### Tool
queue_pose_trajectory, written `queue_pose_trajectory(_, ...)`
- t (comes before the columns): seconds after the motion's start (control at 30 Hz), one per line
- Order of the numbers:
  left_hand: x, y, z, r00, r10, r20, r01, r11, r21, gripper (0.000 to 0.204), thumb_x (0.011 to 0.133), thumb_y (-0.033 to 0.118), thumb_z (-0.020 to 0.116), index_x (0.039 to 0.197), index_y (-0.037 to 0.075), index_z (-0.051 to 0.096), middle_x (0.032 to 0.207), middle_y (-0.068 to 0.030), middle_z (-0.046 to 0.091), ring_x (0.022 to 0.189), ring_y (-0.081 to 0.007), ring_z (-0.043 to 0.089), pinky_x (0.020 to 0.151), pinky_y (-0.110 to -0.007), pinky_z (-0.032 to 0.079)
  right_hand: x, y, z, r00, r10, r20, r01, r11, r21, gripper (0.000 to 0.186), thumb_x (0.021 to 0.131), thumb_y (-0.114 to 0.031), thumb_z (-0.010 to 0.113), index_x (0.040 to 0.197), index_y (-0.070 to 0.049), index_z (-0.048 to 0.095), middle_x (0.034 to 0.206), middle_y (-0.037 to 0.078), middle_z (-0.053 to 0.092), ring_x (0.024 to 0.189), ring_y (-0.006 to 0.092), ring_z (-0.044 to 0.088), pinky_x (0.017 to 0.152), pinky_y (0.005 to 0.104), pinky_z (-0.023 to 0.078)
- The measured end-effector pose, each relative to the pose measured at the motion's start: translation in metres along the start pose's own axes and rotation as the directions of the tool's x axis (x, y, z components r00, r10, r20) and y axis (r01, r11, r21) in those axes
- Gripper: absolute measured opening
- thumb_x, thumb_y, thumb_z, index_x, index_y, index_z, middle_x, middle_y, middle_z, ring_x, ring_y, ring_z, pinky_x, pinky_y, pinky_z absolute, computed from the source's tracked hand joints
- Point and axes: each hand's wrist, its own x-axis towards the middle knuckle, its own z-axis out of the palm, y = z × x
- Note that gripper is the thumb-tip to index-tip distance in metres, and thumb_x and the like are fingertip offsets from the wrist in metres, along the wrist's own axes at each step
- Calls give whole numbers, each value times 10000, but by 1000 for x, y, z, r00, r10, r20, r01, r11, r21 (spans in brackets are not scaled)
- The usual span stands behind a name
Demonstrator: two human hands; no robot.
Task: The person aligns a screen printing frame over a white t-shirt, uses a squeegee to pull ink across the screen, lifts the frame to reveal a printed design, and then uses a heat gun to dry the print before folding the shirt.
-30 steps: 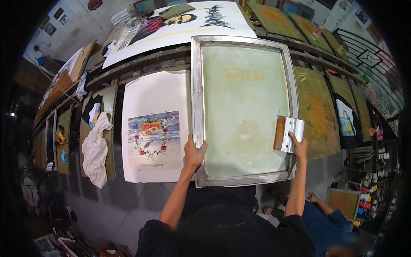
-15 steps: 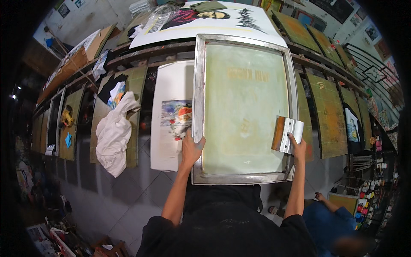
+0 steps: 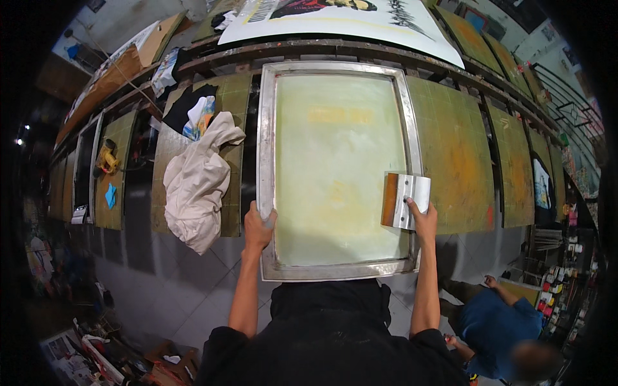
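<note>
A silk-screen printing frame with a grey metal rim and pale green mesh stretches out in front of my body. My left hand is closed around its left side, near the lower corner. In my right hand is a squeegee with a silvery handle and a brown blade; my thumb presses on the handle. That hand is at the frame's lower right side, and the squeegee overlaps the rim. Whether its hidden fingers also grip the frame, I cannot tell. The surface directly under the frame is mostly hidden.
On the left board lie a crumpled off-white garment and a dark printed shirt. Farther left are a yellow tool and a blue rag. A stained board stands right of the frame. A person in blue is at the lower right.
The view has shifted, and the frame, squeegee and both hands now appear farther left. The white printed shirt left of the frame is out of sight. The person in blue shows more.
</note>
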Motion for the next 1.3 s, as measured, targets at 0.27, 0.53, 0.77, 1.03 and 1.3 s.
queue_pose_trajectory(0.27, 11, -16, -17, 999, -37, 26, 36, 999, 31, 462, 927, 166, 757, 1190, -168, 575, 978, -374, 708, 916, -526, 707, 797, -515, 554, -6, -7, 34, 1000, 11, 12, -12, 999, 40, 564, 912, -359, 864, 1208, 101, 724, 1098, 194, 793, 987, 243, 747, 922, 371, 560)
queue_pose_trajectory(0.53, 25, -39, -10, 999, -44, -28, 49, 976, 210, 495, 939, 189, 774, 1195, -179, 566, 1007, -394, 700, 962, -545, 701, 823, -521, 551, -2, -24, 41, 1000, 16, 9, -16, 999, -47, 597, 918, -407, 857, 1217, 92, 725, 1097, 183, 791, 988, 228, 744, 918, 359, 558)
queue_pose_trajectory(0.77, 30, -36, -3, 998, -56, -1, 55, 974, 218, 511, 948, 196, 770, 1233, -169, 555, 1041, -386, 705, 990, -550, 698, 842, -522, 550, 7, -15, 42, 998, 61, 24, -61, 998, 5, 509, 931, -311, 853, 1226, 83, 722, 1115, 161, 790, 1001, 208, 722, 943, 352, 543)
queue_pose_trajectory(1.03, 28, -24, 5, 996, -86, -1, 85, 980, 180, 522, 975, 189, 751, 1293, -162, 531, 1027, -366, 716, 959, -530, 712, 826, -516, 555, 23, -10, 36, 998, 61, 21, -59, 995, -85, 554, 930, -351, 861, 1226, 95, 719, 1109, 169, 782, 1001, 212, 717, 944, 360, 544)
queue_pose_trajectory(1.3, 33, -28, 5, 994, -108, 32, 100, 976, 196, 607, 988, 233, 745, 1366, -169, 492, 1051, -368, 715, 958, -537, 698, 835, -534, 543, 27, -15, 39, 994, 112, 5, -111, 987, -114, 573, 934, -384, 850, 1235, 87, 725, 1103, 171, 783, 996, 212, 721, 928, 365, 550)
